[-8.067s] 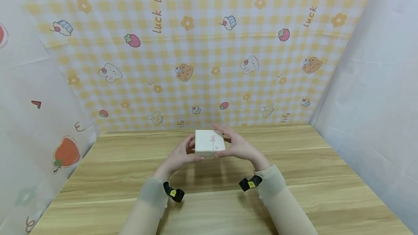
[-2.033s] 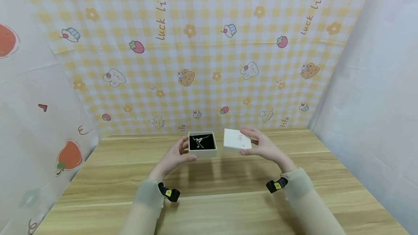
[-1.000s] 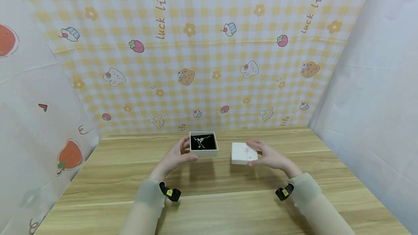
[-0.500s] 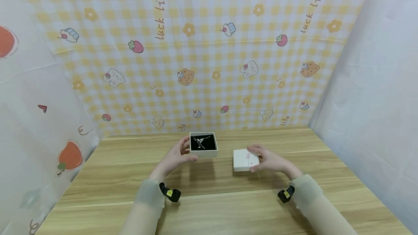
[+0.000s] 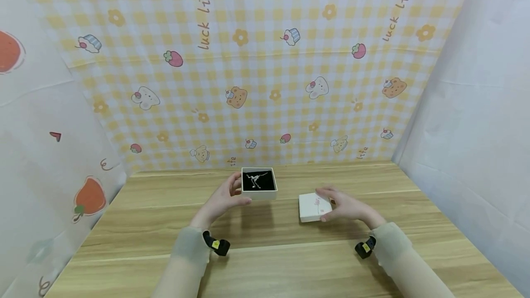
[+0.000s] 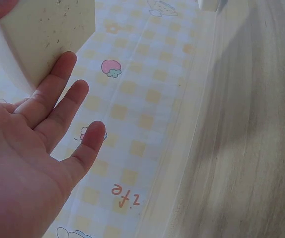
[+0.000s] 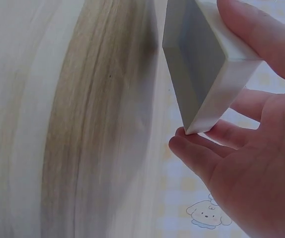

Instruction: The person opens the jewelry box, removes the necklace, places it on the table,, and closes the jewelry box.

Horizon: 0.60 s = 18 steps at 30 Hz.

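My left hand (image 5: 223, 197) grips a small white box base (image 5: 259, 195) by its left side, raised over the table. A black lining (image 5: 265, 179) fills it, and a thin silvery piece of jewellery (image 5: 255, 179), possibly a chain, lies on top. In the left wrist view the base's speckled underside (image 6: 48, 34) leans against the fingertips. Further right, my right hand (image 5: 345, 206) pinches the matching white lid (image 5: 308, 206), printed with a pink flower, between thumb and fingers. The right wrist view looks into the lid's hollow underside (image 7: 197, 54), with the tabletop beyond.
The wood-grain table (image 5: 265, 270) spreads under both hands. A yellow-checked cloth (image 5: 265, 68) hangs along its back edge, and pale cloths (image 5: 468, 118) close off the left and right sides. Black wrist cameras (image 5: 221, 246) sit on both sleeves.
The box was covered and held between both hands at first. My right hand has taken the lid off, moved it right and lowered it nearer the table. The base stays nearly still.
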### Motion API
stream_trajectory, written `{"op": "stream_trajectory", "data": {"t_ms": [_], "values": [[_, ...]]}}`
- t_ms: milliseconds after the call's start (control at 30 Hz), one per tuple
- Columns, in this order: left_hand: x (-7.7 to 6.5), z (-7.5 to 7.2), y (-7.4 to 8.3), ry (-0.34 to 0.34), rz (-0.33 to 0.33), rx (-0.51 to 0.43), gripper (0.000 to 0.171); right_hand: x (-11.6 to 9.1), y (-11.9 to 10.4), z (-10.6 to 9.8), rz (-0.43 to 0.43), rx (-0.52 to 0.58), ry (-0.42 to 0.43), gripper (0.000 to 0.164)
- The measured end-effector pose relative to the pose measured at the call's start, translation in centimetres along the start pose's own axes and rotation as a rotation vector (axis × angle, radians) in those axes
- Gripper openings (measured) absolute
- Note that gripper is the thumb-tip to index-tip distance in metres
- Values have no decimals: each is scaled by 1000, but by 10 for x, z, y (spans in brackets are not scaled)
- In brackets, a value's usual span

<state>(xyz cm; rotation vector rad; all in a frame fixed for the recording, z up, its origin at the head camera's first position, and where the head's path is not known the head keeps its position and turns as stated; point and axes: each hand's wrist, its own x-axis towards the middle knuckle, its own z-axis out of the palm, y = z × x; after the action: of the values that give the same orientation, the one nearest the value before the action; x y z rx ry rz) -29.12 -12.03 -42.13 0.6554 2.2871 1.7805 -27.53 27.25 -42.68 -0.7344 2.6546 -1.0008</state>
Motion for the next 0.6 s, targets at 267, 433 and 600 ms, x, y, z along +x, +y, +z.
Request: {"op": "stream_trajectory", "data": {"t_ms": [267,433,600], "values": [[-1,1,1,-3,4,-2,93,-1,-1,-2,5,44,-24,92],[-1,2,2,-2,12,12,92,-1,2,-2,5,26,-30,93],[0,2,1,0,7,13,92,1,6,-2,26,-8,-28,96]]}}
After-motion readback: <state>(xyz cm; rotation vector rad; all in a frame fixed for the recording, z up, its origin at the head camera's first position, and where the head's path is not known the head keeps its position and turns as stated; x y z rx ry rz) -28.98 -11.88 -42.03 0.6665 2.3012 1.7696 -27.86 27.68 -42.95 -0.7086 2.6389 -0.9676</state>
